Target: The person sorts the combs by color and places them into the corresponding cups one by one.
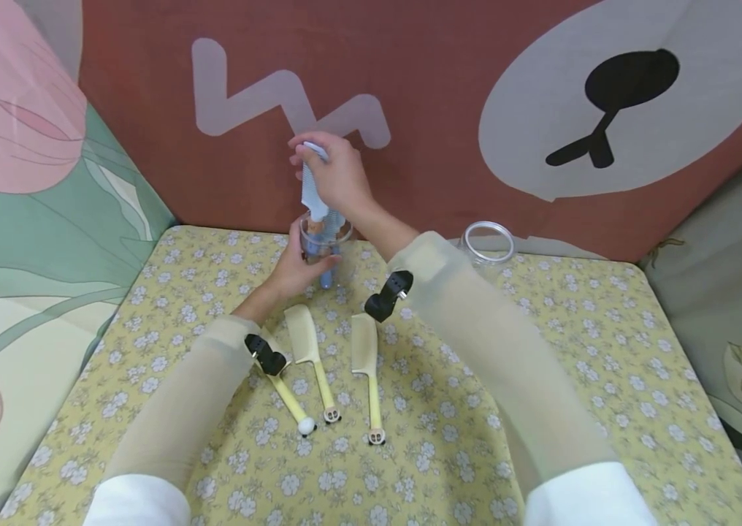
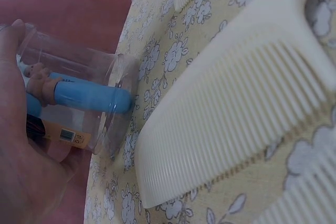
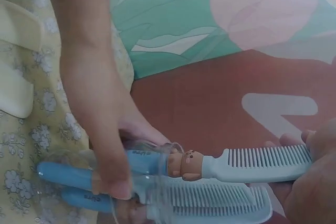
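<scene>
My left hand (image 1: 301,264) grips a clear plastic jar (image 1: 347,235) standing near the table's back edge. Blue combs with brown bear figures stand handle-down inside it; one blue handle (image 2: 89,96) shows through the wall in the left wrist view. Above the rim, my right hand (image 1: 338,172) holds a light blue comb (image 3: 257,165) by its toothed end, its handle down in the jar. Three cream combs with yellow handles lie nearer me: a right one (image 1: 364,347), a middle one (image 1: 304,336) and a left one (image 1: 288,398), partly hidden by my left wrist.
A second clear jar with a silver rim (image 1: 489,242) stands at the back right of the table. A flowered yellow cloth (image 1: 437,453) covers the tabletop. Right behind the table rises a brown printed backdrop (image 1: 423,175).
</scene>
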A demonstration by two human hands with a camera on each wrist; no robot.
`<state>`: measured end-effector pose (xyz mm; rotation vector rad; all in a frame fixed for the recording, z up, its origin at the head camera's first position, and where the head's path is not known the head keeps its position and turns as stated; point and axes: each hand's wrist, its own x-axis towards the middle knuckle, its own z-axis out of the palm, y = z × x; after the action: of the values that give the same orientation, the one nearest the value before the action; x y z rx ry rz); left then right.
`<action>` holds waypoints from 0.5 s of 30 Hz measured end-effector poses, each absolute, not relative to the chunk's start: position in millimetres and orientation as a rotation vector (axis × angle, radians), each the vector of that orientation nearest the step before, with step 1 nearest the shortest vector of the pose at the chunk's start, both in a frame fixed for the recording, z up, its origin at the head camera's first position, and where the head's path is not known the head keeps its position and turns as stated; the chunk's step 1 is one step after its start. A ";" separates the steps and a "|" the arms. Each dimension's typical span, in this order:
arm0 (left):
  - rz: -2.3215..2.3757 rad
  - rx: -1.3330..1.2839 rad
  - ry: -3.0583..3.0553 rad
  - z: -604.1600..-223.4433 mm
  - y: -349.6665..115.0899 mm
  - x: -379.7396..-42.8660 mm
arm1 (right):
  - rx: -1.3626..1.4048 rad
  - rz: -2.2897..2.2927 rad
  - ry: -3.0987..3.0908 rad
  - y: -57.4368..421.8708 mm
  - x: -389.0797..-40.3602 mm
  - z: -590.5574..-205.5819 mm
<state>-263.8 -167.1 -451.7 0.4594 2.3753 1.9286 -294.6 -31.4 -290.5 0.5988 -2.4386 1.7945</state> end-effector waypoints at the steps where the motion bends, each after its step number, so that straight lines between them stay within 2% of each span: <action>1: 1.920 0.446 2.378 -451.5 -167.2 -263.5 | 0.596 1.776 -2.453 -32.1 -294.0 -292.2; 10: 1.855 0.414 2.397 -450.5 -166.3 -262.1 | 0.659 1.584 -2.540 -36.0 -285.4 -315.9; 15: 1.891 0.442 2.358 -434.3 -163.5 -254.8 | 0.680 1.551 -2.530 -37.1 -285.5 -320.2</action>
<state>-254.8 -163.5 -434.3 0.4420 2.3583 1.8910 -285.5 -37.1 -320.2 0.6801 -2.5300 1.5507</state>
